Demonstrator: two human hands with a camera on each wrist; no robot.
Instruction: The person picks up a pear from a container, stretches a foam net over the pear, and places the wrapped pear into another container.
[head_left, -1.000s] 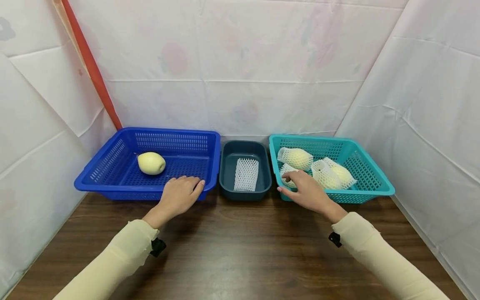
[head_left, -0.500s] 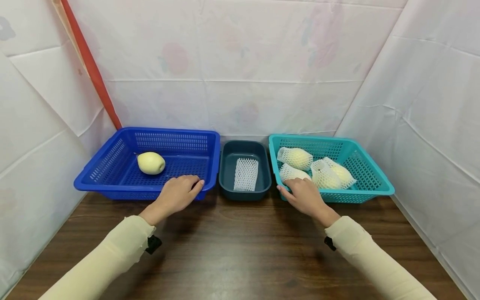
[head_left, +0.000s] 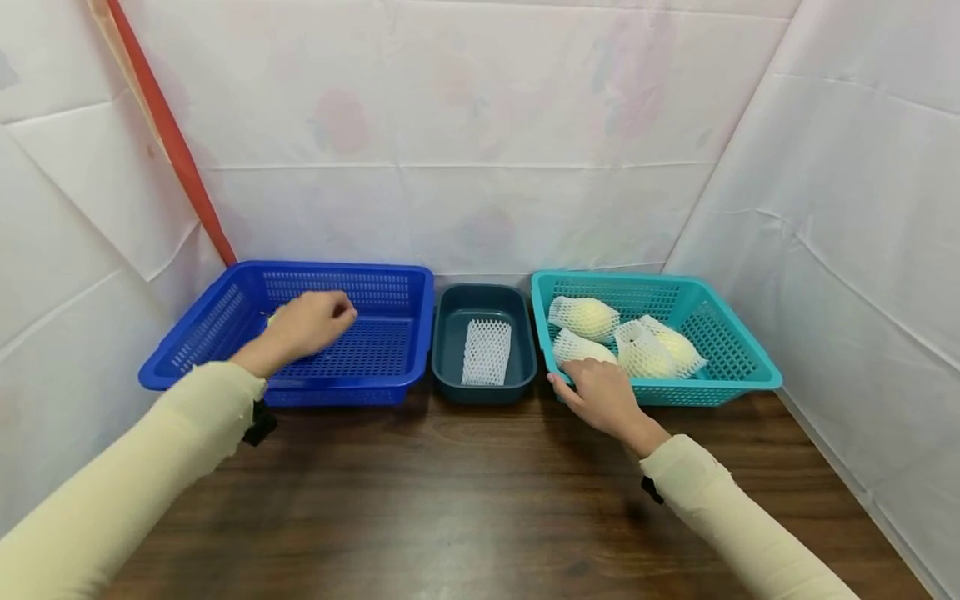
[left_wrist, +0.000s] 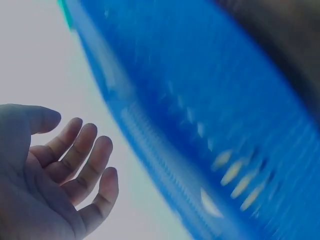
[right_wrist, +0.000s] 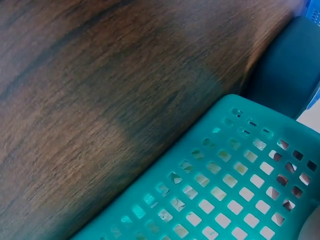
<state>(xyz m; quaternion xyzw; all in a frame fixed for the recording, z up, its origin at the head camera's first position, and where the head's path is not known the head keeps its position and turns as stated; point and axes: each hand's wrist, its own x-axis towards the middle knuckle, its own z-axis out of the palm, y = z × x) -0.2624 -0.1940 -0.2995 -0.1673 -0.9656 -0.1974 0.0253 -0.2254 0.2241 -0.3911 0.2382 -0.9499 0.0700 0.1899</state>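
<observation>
My left hand [head_left: 311, 323] is over the blue basket [head_left: 420, 350], hiding most of a pale yellow pear [head_left: 272, 317]; only a sliver and its stem show. In the left wrist view its fingers [left_wrist: 85, 175] are loosely bent with nothing between them. At the near left corner of the teal basket [head_left: 738, 385], my right hand [head_left: 603, 396] rests over the rim, fingers inside beside a net-wrapped pear [head_left: 581, 347]. Through the basket's holes, parts of its fingers show in the right wrist view. More wrapped pears [head_left: 592, 318] lie in that basket.
Between the baskets stands a small dark box [head_left: 448, 333] with a white foam net sleeve [head_left: 487, 352] lying in it. All three containers stand on a dark wooden table [head_left: 450, 500], with white cloth [head_left: 480, 100] hanging behind and at both sides.
My left hand has lifted off the blue basket's near rim and moved left and inward over the pear. The right hand has lowered onto the teal basket's rim and stayed there.
</observation>
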